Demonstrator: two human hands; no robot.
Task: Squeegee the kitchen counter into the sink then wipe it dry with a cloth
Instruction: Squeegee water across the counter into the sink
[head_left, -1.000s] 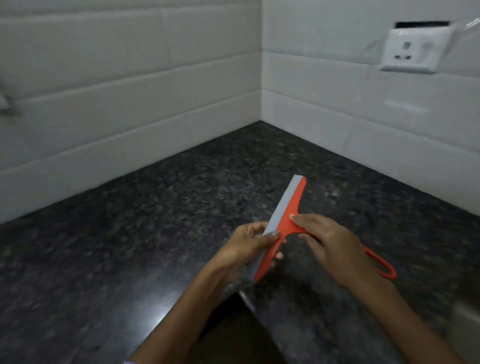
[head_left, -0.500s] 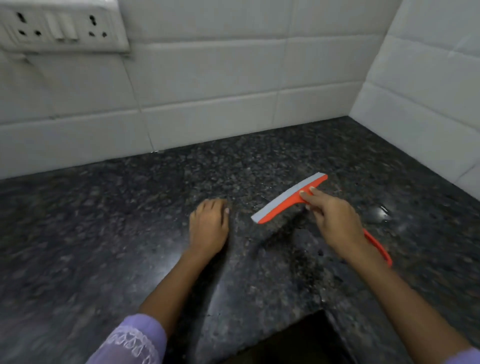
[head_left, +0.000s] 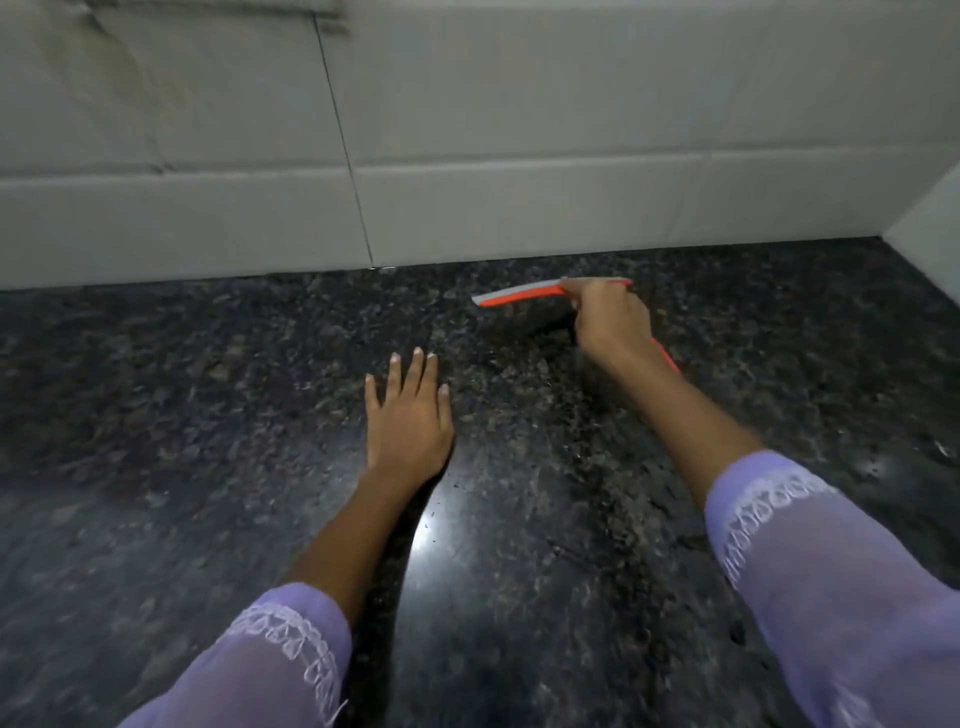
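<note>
An orange squeegee (head_left: 524, 294) with a grey rubber blade is held over the dark speckled granite counter (head_left: 208, 415), close to the back wall. My right hand (head_left: 610, 317) is shut on its handle, and the handle's orange loop end pokes out below my wrist. The blade runs roughly left to right, parallel to the wall. My left hand (head_left: 408, 415) lies flat on the counter with fingers spread, nearer to me and left of the squeegee. No sink or cloth is in view.
White tiled wall (head_left: 467, 130) runs along the back of the counter and meets a side wall (head_left: 930, 223) at the right corner. A bright reflection (head_left: 431, 525) shines on the counter near my left forearm.
My left hand let go of the squeegee and came down flat on the counter. My right hand carried the squeegee farther back toward the wall. The view swung left and down.
</note>
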